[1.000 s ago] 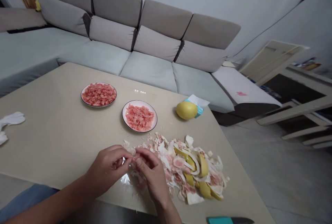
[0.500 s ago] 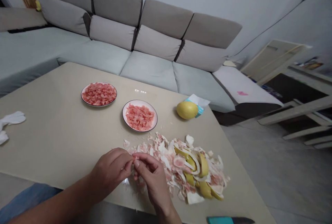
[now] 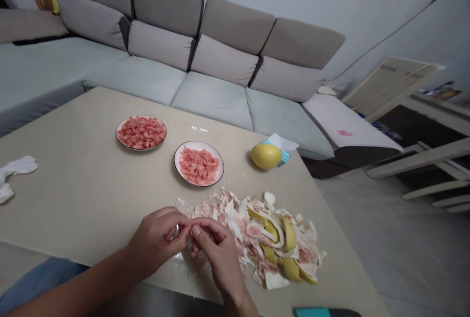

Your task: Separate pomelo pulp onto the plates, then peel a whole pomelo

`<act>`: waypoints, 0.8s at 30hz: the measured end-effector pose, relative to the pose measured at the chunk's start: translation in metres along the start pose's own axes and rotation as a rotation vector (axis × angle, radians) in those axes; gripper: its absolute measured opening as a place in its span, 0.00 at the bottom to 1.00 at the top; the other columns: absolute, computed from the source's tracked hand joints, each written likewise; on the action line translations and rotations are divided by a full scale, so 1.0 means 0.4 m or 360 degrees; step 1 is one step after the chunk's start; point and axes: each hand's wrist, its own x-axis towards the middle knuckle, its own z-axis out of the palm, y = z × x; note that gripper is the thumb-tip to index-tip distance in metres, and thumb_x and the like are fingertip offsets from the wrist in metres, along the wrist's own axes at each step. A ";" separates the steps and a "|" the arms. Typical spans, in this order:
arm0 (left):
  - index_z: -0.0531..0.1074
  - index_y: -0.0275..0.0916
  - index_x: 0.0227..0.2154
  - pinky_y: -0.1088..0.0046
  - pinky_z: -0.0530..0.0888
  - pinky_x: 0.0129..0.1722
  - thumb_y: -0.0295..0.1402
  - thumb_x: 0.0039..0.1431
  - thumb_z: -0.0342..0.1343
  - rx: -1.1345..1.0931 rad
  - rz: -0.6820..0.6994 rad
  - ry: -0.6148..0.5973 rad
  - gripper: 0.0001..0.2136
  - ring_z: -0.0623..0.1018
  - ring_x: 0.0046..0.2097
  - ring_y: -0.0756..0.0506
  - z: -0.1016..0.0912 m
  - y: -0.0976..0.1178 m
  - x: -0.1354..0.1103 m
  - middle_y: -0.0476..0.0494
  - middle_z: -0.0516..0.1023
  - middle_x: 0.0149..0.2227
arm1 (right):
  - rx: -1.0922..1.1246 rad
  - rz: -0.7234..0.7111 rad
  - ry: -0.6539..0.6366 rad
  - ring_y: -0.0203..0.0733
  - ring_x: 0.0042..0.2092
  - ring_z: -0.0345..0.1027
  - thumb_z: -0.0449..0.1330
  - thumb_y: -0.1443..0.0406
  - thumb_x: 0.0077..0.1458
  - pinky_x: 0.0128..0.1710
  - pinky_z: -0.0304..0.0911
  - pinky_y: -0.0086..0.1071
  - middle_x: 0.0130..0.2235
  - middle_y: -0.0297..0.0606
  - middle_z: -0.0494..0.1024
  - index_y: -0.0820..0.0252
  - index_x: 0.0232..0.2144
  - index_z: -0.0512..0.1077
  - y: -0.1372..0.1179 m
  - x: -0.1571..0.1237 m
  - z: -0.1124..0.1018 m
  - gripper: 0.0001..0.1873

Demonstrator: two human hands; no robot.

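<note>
Over the near part of the table, my left hand (image 3: 159, 238) and my right hand (image 3: 218, 248) meet fingertip to fingertip. Both are closed in a pinch on a small pink piece of pomelo flesh (image 3: 191, 231), mostly hidden by the fingers. Just right of my right hand spreads a heap of pomelo peel (image 3: 257, 229), with white pith, pinkish membranes and thick yellow-green rind. Beyond the hands, a white dark-rimmed plate (image 3: 218, 174) holds pink pomelo flesh. A second plate (image 3: 119, 142), farther back and to the left, is heaped fuller with the same flesh.
A whole yellow pomelo (image 3: 266, 156) sits at the back right against a blue-and-white tissue pack (image 3: 284, 149). A knife with a teal part (image 3: 313, 312) lies at the near right edge. White crumpled tissue (image 3: 20, 166) lies far left. A grey sofa (image 3: 213, 97) stands behind the table.
My left hand's fingers have shifted and opened a small gap behind the pinch, and the pink piece shows less. The fingertips still meet in the same place.
</note>
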 end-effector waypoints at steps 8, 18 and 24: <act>0.75 0.38 0.26 0.79 0.63 0.24 0.30 0.51 0.55 -0.0475 -0.0618 -0.0114 0.04 0.65 0.25 0.52 -0.018 0.006 0.014 0.51 0.70 0.23 | 0.0120 0.0036 -0.0018 0.32 0.23 0.65 0.69 0.56 0.46 0.24 0.64 0.26 0.27 0.34 0.77 0.57 0.31 0.80 0.003 0.004 -0.002 0.13; 0.75 0.37 0.28 0.78 0.62 0.26 0.34 0.51 0.56 -0.0675 -0.0762 -0.0213 0.06 0.65 0.27 0.51 -0.023 -0.017 0.014 0.51 0.70 0.24 | -0.0322 0.0107 -0.0129 0.30 0.23 0.62 0.68 0.54 0.47 0.22 0.57 0.23 0.23 0.33 0.75 0.59 0.31 0.80 -0.015 0.001 -0.014 0.15; 0.75 0.37 0.28 0.78 0.63 0.27 0.33 0.52 0.56 -0.0677 -0.0797 -0.0215 0.06 0.65 0.27 0.52 -0.026 -0.022 0.017 0.52 0.70 0.24 | -0.0308 0.0123 -0.0194 0.28 0.23 0.60 0.67 0.55 0.48 0.23 0.54 0.22 0.23 0.32 0.72 0.61 0.29 0.78 -0.015 0.004 -0.018 0.14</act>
